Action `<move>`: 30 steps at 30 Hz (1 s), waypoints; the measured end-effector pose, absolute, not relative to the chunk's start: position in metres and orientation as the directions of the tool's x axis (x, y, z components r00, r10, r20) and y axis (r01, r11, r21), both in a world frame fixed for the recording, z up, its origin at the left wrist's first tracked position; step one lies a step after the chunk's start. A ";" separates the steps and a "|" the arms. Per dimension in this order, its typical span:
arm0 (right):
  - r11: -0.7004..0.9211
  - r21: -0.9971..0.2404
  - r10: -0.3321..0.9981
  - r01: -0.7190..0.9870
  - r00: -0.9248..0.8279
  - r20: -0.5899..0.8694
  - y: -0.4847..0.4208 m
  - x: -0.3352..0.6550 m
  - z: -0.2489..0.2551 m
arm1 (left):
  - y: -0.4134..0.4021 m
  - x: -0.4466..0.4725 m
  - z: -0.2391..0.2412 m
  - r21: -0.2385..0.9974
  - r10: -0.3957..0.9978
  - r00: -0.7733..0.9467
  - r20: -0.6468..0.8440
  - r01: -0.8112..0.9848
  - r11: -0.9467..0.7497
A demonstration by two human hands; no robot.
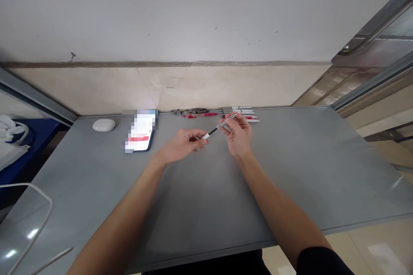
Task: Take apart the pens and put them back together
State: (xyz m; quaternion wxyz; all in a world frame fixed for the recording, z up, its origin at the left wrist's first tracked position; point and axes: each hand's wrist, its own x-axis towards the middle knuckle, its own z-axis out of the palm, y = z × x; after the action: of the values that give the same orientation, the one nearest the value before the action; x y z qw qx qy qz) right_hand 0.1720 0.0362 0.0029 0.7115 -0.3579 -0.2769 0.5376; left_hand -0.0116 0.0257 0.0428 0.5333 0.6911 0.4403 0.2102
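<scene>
Over the far middle of a grey table (290, 172), both of my hands hold parts of a pen. My left hand (182, 144) pinches a white pen piece with a thin dark refill (211, 132) sticking out toward the right. My right hand (238, 133) pinches a grey pen barrel (226, 124) at the refill's other end. The two pieces line up and meet between the hands. Fingers of both hands are closed.
Several red, grey and white pens (206, 113) lie in rows at the table's far edge by the wall. A phone (140, 135) and a white earbud case (103, 125) lie at the far left. A white cable (38, 206) curls over the near-left corner.
</scene>
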 end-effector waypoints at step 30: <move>0.079 -0.848 0.995 -0.524 -0.012 0.100 0.018 0.169 -0.001 | 0.003 -0.012 0.023 0.975 0.784 0.581 -0.221 0.118 0.187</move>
State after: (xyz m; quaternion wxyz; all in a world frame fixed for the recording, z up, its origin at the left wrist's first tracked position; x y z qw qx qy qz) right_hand 0.1687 0.0179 -0.0012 0.6299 -0.3117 -0.3780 0.6027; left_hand -0.0124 0.0030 0.0226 0.6679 0.5868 0.3843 0.2490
